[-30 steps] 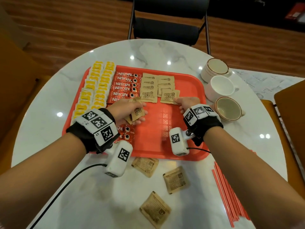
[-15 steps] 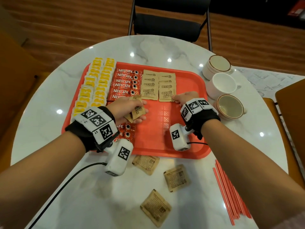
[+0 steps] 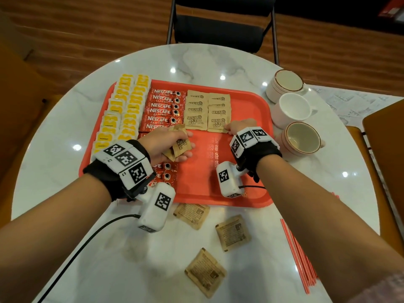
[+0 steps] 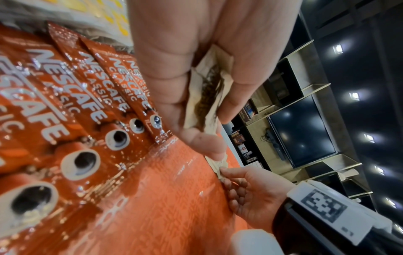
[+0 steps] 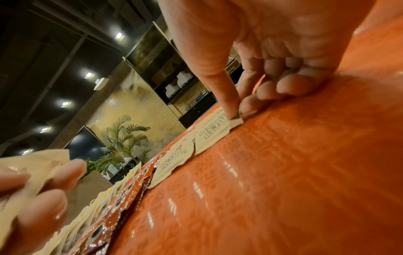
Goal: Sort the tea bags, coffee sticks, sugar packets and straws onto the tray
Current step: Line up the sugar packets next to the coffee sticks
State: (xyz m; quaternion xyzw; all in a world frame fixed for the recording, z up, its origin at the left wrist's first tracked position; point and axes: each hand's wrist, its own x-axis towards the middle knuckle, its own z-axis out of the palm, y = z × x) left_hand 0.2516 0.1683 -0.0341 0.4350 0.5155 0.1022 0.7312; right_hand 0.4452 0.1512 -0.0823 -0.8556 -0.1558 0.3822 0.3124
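Note:
On the red tray [image 3: 218, 171] lie yellow tea bags [image 3: 124, 110], red coffee sticks [image 3: 162, 108] and two columns of brown sugar packets [image 3: 197, 110]. My right hand [image 3: 229, 127] pinches the near right corner of the front sugar packet [image 3: 217, 124] in the right column, thumb on top [image 5: 229, 110], and the packet [image 5: 213, 131] lies flat on the tray. My left hand [image 3: 175, 145] hovers over the coffee sticks and grips a few sugar packets [image 4: 209, 89] between thumb and fingers. Three more sugar packets [image 3: 232, 232] lie on the table in front of the tray. Red straws [image 3: 299, 254] lie at the right.
Two cups [image 3: 291, 110] [image 3: 302, 138] and a stack of saucers [image 3: 286, 84] stand right of the tray. A black chair [image 3: 220, 29] stands beyond the round marble table [image 3: 65, 182]. The tray's right half is bare.
My right hand has slid the skewed front sugar packet left and straight, into line with the right column. My left hand has kept its packets in the same place.

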